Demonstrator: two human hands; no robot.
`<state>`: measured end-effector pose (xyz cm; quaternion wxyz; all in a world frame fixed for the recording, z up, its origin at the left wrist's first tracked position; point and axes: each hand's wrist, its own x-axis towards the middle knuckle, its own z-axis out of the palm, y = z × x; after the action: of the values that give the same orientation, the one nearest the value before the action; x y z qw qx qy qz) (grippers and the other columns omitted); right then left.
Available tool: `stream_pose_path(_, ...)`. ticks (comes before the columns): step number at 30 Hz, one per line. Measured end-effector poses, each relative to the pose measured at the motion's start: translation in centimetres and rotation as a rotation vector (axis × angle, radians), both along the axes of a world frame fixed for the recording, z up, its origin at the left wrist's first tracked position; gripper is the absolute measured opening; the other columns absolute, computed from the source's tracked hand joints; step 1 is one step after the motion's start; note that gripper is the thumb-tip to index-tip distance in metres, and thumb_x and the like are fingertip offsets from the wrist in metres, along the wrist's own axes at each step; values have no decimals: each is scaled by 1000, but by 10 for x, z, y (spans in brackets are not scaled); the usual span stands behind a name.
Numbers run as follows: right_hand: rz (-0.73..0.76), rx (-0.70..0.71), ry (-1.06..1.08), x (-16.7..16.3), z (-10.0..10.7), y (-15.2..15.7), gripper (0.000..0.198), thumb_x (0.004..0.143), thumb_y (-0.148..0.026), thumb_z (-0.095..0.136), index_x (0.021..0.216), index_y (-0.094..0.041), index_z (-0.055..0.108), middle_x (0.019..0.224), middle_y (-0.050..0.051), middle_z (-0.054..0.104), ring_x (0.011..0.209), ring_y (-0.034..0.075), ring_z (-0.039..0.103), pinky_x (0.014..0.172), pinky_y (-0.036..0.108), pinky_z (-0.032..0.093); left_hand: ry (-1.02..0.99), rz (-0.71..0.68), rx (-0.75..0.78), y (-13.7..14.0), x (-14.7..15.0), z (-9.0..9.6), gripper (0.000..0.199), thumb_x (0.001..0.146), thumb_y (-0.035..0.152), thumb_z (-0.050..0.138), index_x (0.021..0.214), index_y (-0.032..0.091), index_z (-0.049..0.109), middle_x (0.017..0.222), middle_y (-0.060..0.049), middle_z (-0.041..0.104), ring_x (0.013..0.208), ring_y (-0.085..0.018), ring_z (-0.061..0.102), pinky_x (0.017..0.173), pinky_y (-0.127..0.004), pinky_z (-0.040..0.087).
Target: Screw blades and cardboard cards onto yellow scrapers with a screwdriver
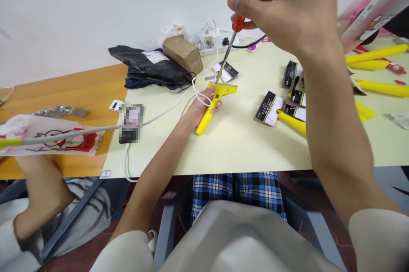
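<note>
My left hand (204, 102) is wrapped round a yellow scraper (207, 119) on the pale table, its wide head pointing away from me. Raised high at the upper right, my right hand (275, 12) grips a screwdriver by its orange-red handle (239, 24). The long metal shaft (228, 57) slants down to the left, and its tip meets the scraper head near the left side. Whether the tip sits in a screw is too small to tell. A white cable (204, 101) loops across my left hand and the scraper.
Black packaged cards (269, 108) and several yellow handles (383, 87) lie to the right. A black plastic bag (150, 65), cardboard box (183, 52) and power strip (209, 41) stand along the wall. Left are a phone-like device (131, 124) and another person's arm (41, 191).
</note>
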<state>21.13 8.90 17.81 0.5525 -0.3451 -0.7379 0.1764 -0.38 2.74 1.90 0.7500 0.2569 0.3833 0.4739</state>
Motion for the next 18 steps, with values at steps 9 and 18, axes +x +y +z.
stream_pose_path(9,32,55,64,0,-8,14,33,78,-28,75,103,-30,55,104,-1,62,100,20,76,87,35,74,47,53,41,-1,1,-6,35,97,41,92,107,20,66,91,1,70,56,-5,64,39,-16,37)
stream_pose_path(18,10,38,59,1,-8,15,31,79,-33,77,103,-34,57,107,-2,65,104,20,76,96,36,75,43,40,97,0,-1,-13,33,96,37,93,104,20,66,96,0,69,60,-6,66,41,-16,40)
